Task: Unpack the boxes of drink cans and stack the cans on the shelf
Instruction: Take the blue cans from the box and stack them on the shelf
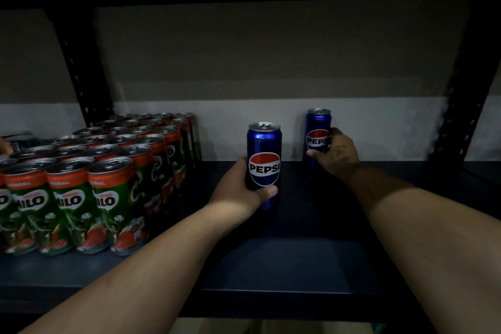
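Two tall blue Pepsi cans stand upright on the dark shelf board (284,266). My left hand (241,187) grips the nearer Pepsi can (264,149) low on its body, thumb across the front. Deeper in, near the back wall, my right hand (339,153) holds the farther Pepsi can (317,127) from its right side, with its fingers wrapped round it. Both logos face me. The two cans stand apart with a gap between them.
Several rows of green and red Milo cans (108,176) fill the shelf's left part, reaching close to the nearer Pepsi can. Black perforated uprights stand at back left (78,68) and right (461,106). The upper shelf hangs dark overhead.
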